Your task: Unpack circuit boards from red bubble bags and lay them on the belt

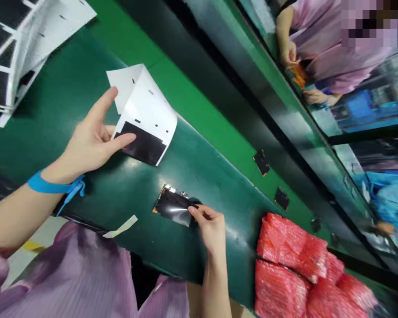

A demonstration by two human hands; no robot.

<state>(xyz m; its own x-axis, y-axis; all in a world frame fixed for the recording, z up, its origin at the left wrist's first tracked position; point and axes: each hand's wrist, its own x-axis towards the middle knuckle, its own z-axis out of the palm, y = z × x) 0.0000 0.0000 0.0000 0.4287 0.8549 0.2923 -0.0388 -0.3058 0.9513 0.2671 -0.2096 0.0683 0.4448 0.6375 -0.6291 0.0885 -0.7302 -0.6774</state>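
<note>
The red bubble-wrap bundles [295, 274] (blurred) run off the bottom edge.

You have no text, label, brand or number to read here. The white sheet [146, 106] by your left fingers [119, 142] carries only small dark marks, and the black panel [172, 206] at your right fingertips [194, 212] is blank.
</note>
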